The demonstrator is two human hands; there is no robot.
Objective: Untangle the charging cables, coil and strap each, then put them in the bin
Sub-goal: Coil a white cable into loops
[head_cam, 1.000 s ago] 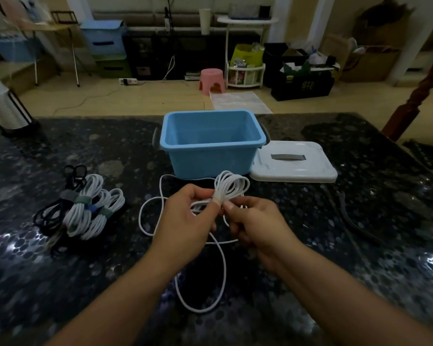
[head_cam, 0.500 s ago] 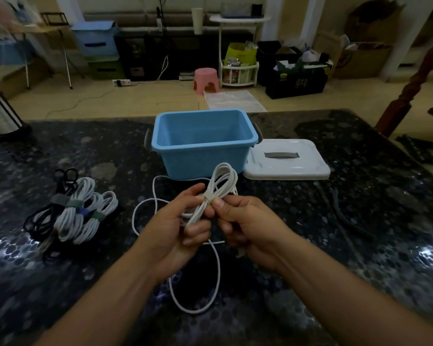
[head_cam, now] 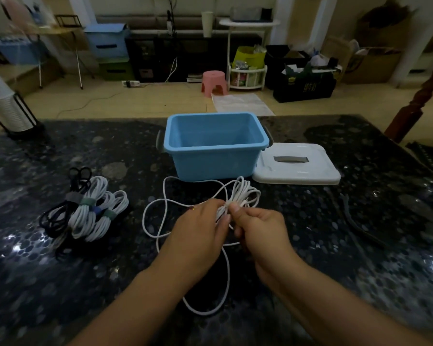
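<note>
White cable (head_cam: 240, 193) sits at the centre of the frame, partly gathered into a small bundle of loops that we hold above the dark speckled table (head_cam: 360, 245), just below the blue bin (head_cam: 215, 156). Our left hand (head_cam: 198, 233) curls its fingers around the bundle from the left, and our right hand (head_cam: 258, 228) pinches the same spot between thumb and forefinger, so both hands close on the cable where the loops meet. The rest of the cable trails loose across the table, looping out to the left of our hands and down between our forearms toward the lower middle of the frame. The bin stands open in the upper middle, and we see nothing in the part of it that shows. Its white lid (head_cam: 298, 166) lies flat just to its right. At middle left lies a cluster of strapped cable coils (head_cam: 90, 211), white and black; how many there are is hard to tell in the dim light. A dark strap (head_cam: 358, 221) lies on the table at right.
</note>
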